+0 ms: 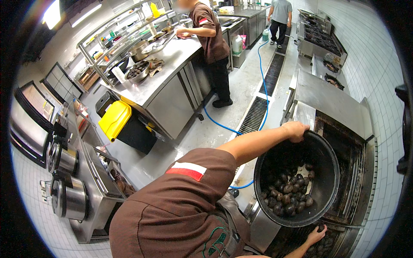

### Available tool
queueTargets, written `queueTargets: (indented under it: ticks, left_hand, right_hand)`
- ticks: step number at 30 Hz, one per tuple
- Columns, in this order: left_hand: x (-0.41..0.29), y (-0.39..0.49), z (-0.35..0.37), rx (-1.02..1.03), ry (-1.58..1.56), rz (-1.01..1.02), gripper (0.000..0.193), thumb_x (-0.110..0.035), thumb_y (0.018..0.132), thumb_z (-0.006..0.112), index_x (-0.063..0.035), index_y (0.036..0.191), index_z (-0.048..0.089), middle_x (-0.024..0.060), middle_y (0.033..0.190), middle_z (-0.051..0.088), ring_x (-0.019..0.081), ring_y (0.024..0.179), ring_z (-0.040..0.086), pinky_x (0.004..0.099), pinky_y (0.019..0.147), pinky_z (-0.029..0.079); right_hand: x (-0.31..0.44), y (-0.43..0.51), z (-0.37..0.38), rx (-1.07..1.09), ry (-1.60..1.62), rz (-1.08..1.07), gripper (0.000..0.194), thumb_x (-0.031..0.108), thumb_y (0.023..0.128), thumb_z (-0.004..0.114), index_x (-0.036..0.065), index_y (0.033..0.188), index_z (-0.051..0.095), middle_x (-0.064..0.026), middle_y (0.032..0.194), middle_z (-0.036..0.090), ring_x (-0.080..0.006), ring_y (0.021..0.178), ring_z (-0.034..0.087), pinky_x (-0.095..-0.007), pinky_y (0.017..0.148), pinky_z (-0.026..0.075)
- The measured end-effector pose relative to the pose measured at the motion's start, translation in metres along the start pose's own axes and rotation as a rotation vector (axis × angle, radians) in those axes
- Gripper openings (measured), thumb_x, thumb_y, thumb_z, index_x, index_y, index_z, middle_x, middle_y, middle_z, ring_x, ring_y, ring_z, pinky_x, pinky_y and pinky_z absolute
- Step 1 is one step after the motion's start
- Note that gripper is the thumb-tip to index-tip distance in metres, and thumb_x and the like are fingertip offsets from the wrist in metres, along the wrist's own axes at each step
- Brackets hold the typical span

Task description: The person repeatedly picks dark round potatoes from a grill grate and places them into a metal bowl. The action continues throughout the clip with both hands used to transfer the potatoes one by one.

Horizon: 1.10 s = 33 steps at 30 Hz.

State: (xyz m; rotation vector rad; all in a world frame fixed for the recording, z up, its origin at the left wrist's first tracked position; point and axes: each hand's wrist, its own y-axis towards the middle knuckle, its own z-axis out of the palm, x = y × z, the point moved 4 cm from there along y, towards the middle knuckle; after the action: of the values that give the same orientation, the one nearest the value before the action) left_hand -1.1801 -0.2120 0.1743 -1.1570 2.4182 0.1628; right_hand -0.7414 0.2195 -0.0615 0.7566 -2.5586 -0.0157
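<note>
A large black pot [326,161] is tilted over the front of an open grill, its mouth towards me. Dark, rounded, briquette-like lumps [292,190] lie heaped inside it, with a patch of pale bottom showing among them. At the pot's far-side rim, my left hand [297,130] grips the edge. My right hand [317,235] is low beside the pot, its fingers closed around one dark lump [320,228]. Below that hand, more such lumps [324,246] lie in a dark grill section [287,240]. The pot's underside is hidden.
A stainless panel [332,100] adjoins the grill along a tiled wall [377,64]. A blue hose [261,61] crosses the floor beside a drain grate [272,75]. A co-worker [211,35] stands at a steel counter [142,93]; another person [280,19] stands farther back.
</note>
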Motion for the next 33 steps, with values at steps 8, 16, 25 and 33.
queueTargets:
  ticks: [8, 16, 25, 33]
  left_hand:
    - [0.001, 0.001, 0.0, 0.044, 0.011, -0.027, 0.054, -0.026, 0.09, 0.072, -0.0117, 0.139, 0.056, 0.0225, 0.125, 0.069, 0.0417, 0.122, 0.065, 0.0515, 0.1, 0.053]
    - [0.011, 0.013, 0.01, -0.007, 0.006, 0.048, 0.052, -0.024, 0.087, 0.074, -0.0076, 0.134, 0.057, 0.0256, 0.116, 0.071, 0.0447, 0.112, 0.068, 0.051, 0.098, 0.054]
    - [0.019, 0.011, -0.004, -0.079, 0.058, 0.107, 0.061, -0.025, 0.095, 0.074, 0.0003, 0.146, 0.051, 0.03, 0.133, 0.065, 0.0438, 0.128, 0.062, 0.0487, 0.107, 0.049]
    - [0.064, 0.031, 0.02, -0.047, 0.057, 0.118, 0.073, -0.028, 0.098, 0.073, 0.0031, 0.155, 0.039, 0.0309, 0.146, 0.056, 0.0414, 0.137, 0.054, 0.045, 0.116, 0.042]
  right_hand:
    - [-0.005, 0.004, -0.003, -0.023, 0.442, 0.419, 0.031, 0.031, 0.109, 0.057, 0.02, 0.138, 0.06, -0.0134, 0.145, 0.058, -0.0312, 0.122, 0.06, -0.0459, 0.088, 0.055]
    - [0.204, -0.014, -0.182, -0.083, 1.332, -0.177, 0.051, 0.032, 0.102, 0.059, 0.007, 0.146, 0.051, -0.0142, 0.134, 0.063, -0.0145, 0.078, 0.054, -0.0296, 0.062, 0.047]
    - [0.342, -0.075, -0.197, 0.319, 0.863, -0.788, 0.036, 0.027, 0.088, 0.084, 0.009, 0.117, 0.073, -0.0121, 0.118, 0.069, -0.0293, 0.109, 0.069, -0.0392, 0.097, 0.055]
    - [0.046, 0.012, -0.119, -0.209, 0.229, 0.186, 0.032, 0.028, 0.089, 0.08, 0.007, 0.111, 0.071, -0.0152, 0.111, 0.073, -0.0344, 0.105, 0.069, -0.045, 0.094, 0.055]
